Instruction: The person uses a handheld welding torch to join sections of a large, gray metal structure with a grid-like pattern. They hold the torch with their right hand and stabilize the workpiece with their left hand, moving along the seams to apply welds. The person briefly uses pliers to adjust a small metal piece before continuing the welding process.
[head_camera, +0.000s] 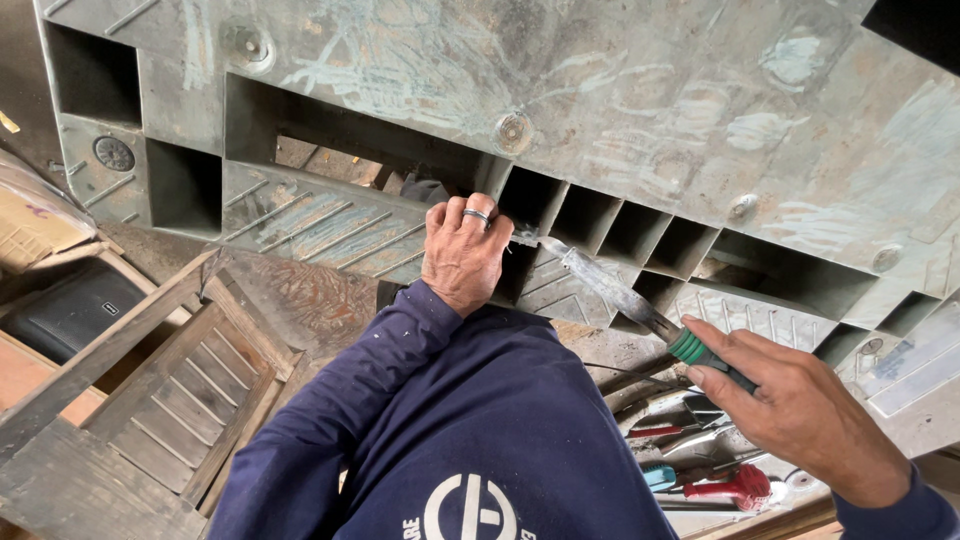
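Observation:
A large grey-green moulded panel (640, 110) with ribs, box-shaped recesses and round fasteners fills the upper view. My left hand (462, 252), wearing a ring, grips the panel's edge beside a dark recess. My right hand (800, 405) holds a screwdriver (620, 295) by its green handle. The worn metal shaft runs up and left, its tip resting at the panel edge just right of my left hand's fingers. Dark blue sleeves cover both arms.
A wooden slatted frame (170, 390) lies at the lower left, with a black box (70, 310) and cardboard (30, 215) behind it. Loose hand tools, among them a red-handled one (735, 488), sit at the lower right.

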